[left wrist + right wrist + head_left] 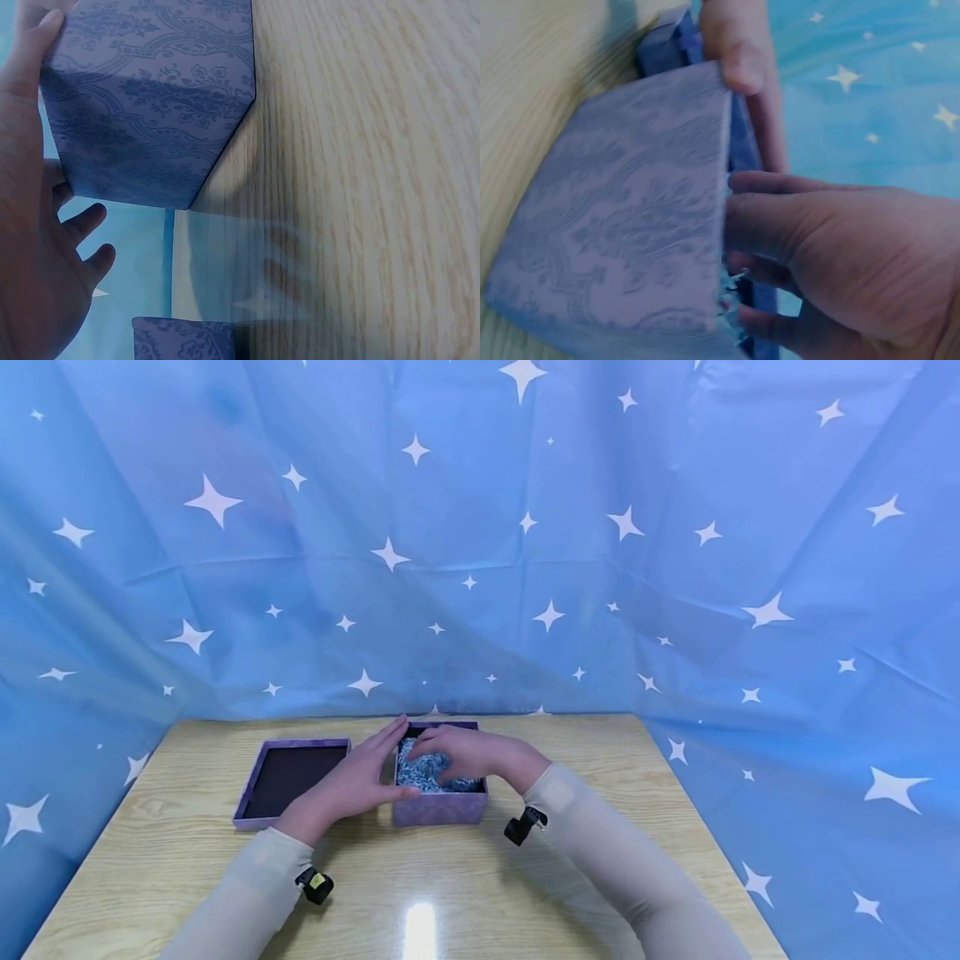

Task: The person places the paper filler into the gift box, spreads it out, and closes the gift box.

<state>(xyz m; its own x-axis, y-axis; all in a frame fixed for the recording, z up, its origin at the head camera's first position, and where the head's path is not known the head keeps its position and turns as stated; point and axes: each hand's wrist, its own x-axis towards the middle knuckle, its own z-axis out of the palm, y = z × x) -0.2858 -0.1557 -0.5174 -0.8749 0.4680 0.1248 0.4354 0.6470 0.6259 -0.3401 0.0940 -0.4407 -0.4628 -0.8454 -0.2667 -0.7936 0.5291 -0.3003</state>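
A purple patterned box (441,810) stands uncovered near the table's back edge, with blue shredded paper (425,770) inside. My left hand (358,781) holds its left side, thumb at the front rim and fingers stretched toward the back corner. In the left wrist view the two outer fingers (88,223) hang off the box. My right hand (468,753) reaches into the box from the right. Its fingers and thumb are spread apart over the shredded paper, and the right wrist view hides the fingertips behind the box wall.
A purple box lid (292,781) lies left of the box, its black inside facing up. The wooden table (375,893) has a light reflection at its front. A blue curtain (480,568) with white stars hangs behind and at both sides.
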